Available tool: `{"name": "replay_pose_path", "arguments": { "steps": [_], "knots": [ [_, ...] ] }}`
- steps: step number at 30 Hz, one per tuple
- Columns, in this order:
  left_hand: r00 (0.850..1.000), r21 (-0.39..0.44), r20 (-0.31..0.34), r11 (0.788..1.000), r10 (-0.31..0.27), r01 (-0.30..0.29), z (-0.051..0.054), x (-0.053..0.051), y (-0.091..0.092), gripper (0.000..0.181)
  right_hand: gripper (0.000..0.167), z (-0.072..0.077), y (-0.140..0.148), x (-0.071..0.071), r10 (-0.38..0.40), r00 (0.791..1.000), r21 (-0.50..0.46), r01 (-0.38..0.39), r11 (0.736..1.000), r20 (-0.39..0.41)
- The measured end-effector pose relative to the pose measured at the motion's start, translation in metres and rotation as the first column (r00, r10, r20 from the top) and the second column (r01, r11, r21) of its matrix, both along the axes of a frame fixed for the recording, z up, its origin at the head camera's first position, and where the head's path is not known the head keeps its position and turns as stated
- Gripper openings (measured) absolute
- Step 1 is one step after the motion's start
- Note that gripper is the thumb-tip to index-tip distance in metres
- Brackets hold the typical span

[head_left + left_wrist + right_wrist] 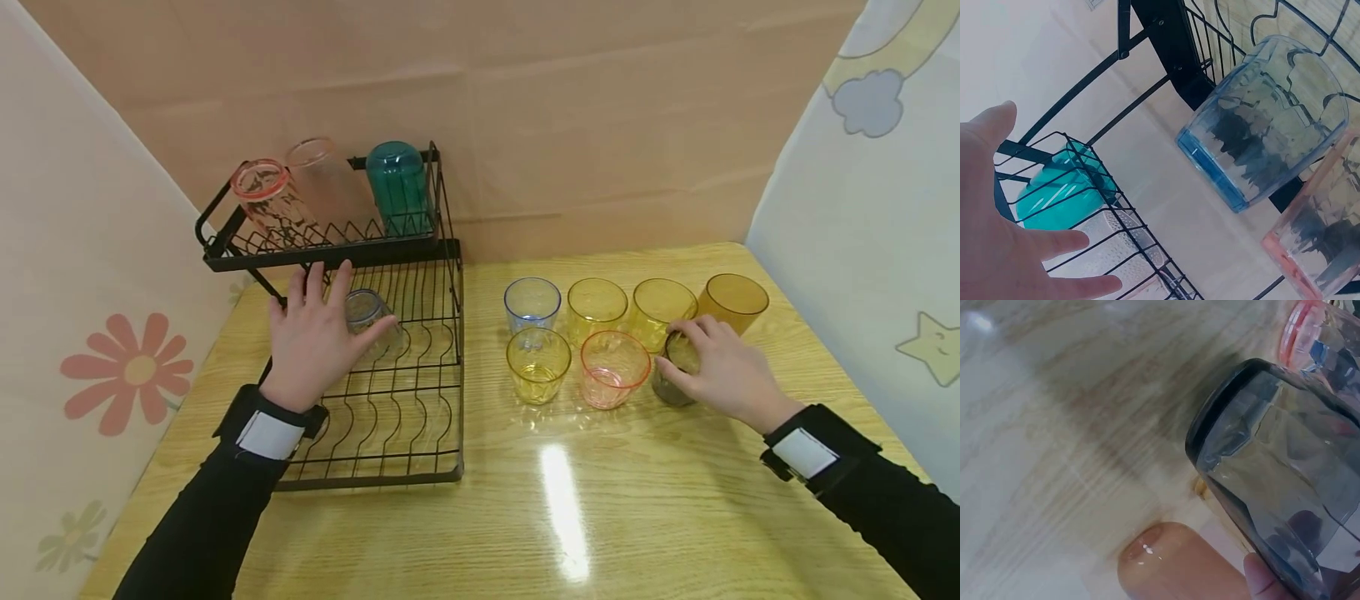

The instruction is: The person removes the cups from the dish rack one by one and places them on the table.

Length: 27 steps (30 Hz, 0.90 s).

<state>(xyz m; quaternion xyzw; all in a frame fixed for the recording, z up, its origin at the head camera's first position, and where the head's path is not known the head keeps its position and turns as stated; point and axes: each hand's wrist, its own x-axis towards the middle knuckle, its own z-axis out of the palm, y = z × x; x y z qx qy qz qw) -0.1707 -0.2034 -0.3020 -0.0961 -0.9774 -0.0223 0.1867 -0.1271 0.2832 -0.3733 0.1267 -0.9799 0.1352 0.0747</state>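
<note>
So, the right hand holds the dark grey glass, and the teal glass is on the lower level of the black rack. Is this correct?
Not quite: the teal glass is on the upper level of the black rack, not the lower one, as the head view shows. The right hand does hold the dark grey glass.

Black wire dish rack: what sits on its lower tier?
A transparent blue-tinted tumbler and, in the left wrist view, a transparent pink-tinted tumbler. In the head view, the left hand hides part of that tier.
</note>
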Motion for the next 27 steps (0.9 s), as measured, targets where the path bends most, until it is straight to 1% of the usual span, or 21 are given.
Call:
{"name": "replay_pose_path", "arguments": {
  "steps": [6,9,12,15,18,24,27],
  "knots": [
    [0.999,0.022,0.033,0.999,0.023,-0.024,0.000,-0.005,0.003,0.094,0.059,-0.006,0.000,-0.001,-0.007,1.000,0.008,0.007,1.000,0.021],
    [0.998,0.037,0.055,0.999,0.031,-0.033,-0.001,-0.007,0.003,0.093,0.060,-0.006,0.000,-0.002,-0.008,0.999,0.011,0.008,1.000,0.036],
    [0.997,0.050,0.072,0.998,0.038,-0.042,-0.002,-0.010,0.003,0.093,0.064,-0.004,0.000,-0.002,-0.004,0.998,0.020,0.002,1.000,0.067],
    [0.996,0.059,0.074,0.997,0.043,-0.048,-0.004,-0.015,0.003,0.093,0.070,0.003,0.001,0.000,-0.004,0.995,0.016,0.002,1.000,0.103],
    [0.996,0.076,0.077,0.996,0.044,-0.049,-0.005,-0.021,0.004,0.091,0.071,0.012,0.003,0.004,-0.005,0.994,0.005,0.004,1.000,0.113],
    [0.998,0.085,0.060,0.996,0.035,-0.040,-0.007,-0.033,0.003,0.087,0.062,0.029,0.009,0.009,-0.016,0.999,0.019,0.015,1.000,0.047],
    [0.997,0.078,0.071,0.996,0.036,-0.041,-0.007,-0.037,0.004,0.086,0.062,0.040,0.009,0.009,-0.021,1.000,0.019,0.021,1.000,0.014]
  ]
}}
